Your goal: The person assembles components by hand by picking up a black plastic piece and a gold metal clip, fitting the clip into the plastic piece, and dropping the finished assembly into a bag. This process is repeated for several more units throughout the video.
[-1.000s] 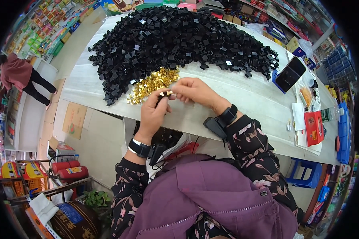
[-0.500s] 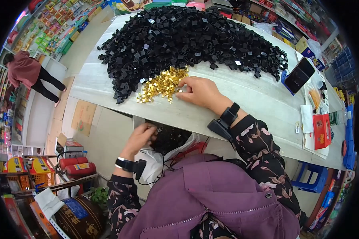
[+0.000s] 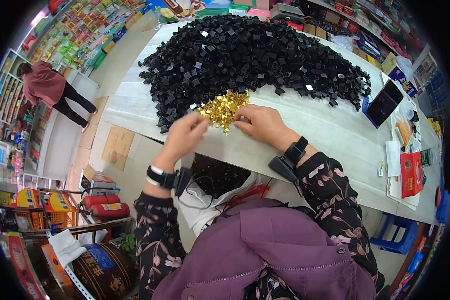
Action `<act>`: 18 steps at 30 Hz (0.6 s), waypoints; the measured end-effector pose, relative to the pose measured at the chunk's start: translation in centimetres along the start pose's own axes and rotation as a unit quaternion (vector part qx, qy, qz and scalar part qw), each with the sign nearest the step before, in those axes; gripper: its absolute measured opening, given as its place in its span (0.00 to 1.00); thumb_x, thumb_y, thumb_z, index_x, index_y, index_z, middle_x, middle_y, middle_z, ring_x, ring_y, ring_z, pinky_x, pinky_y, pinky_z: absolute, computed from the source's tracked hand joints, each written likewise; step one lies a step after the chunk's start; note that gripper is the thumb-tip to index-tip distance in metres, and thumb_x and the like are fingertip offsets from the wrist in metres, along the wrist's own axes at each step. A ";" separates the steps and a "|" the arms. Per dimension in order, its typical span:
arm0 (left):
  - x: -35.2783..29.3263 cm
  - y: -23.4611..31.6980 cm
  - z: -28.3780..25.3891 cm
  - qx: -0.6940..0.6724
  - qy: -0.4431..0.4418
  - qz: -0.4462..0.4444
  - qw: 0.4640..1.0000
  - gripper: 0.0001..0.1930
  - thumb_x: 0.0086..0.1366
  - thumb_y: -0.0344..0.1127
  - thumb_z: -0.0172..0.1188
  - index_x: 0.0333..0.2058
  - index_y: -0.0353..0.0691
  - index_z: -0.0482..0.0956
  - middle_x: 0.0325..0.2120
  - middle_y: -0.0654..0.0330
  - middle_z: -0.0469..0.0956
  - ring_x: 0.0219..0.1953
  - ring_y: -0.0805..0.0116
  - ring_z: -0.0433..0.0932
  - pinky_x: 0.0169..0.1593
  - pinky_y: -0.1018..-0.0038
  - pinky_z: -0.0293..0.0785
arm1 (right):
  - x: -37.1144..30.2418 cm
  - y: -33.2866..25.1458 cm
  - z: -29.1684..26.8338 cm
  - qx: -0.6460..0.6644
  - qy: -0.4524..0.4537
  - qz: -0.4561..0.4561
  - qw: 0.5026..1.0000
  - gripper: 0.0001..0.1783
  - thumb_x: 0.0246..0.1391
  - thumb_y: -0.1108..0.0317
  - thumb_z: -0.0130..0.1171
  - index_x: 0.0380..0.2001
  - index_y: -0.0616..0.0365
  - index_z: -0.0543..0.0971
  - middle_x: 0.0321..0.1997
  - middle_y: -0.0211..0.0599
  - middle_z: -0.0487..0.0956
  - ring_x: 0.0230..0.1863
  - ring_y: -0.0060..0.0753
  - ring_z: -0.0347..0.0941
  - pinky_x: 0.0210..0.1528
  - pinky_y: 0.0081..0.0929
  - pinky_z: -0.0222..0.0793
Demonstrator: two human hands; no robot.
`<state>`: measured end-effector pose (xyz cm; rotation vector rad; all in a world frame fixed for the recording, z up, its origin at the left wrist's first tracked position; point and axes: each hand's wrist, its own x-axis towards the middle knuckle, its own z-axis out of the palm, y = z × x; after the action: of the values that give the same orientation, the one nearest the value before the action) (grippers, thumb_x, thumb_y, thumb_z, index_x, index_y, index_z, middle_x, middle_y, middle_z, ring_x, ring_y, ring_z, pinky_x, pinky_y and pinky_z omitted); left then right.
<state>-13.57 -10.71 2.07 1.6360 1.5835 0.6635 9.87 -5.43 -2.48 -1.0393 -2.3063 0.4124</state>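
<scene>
A wide heap of small black square plastic pieces [image 3: 245, 55] covers the far part of the pale table. At its near edge lies a little pile of shiny gold pieces [image 3: 224, 109]. My right hand [image 3: 265, 124] rests just right of the gold pile, thumb and forefinger pinched; a tiny speck shows at the fingertips, too small to name. Above the table's near edge, left of the gold pile, hovers my left hand [image 3: 182, 137], its fingers curled and slightly blurred; what they hold, if anything, is hidden. Below that edge hangs a white bag [image 3: 194, 204] with dark pieces inside.
A phone on a blue stand [image 3: 384, 103], a red box [image 3: 411, 174] and a clear bottle [image 3: 429, 157] stand at the table's right. A blue stool [image 3: 396, 234] is beneath. Left are fire extinguishers [image 3: 107, 209], a cardboard sheet [image 3: 117, 147] and another person [image 3: 47, 87] by shelves.
My left hand has risen from over the bag to the table's edge near the gold pile. My right hand stays beside the gold pieces. The whole view has shifted slightly.
</scene>
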 end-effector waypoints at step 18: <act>8.5 0.2 0.5 0.386 0.160 0.108 0.902 0.12 0.53 0.36 0.59 0.35 0.39 0.74 0.30 0.52 0.77 0.33 0.55 0.77 0.37 0.64 0.73 | -0.1 0.0 -0.6 0.057 0.006 0.013 0.998 0.06 0.46 0.64 0.57 0.27 0.53 0.76 0.24 0.33 0.76 0.27 0.36 0.74 0.30 0.32 0.70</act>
<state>-12.18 -2.45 0.79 2.3998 2.0879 0.4432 10.33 -5.51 -2.05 -1.0125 -2.2332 0.5407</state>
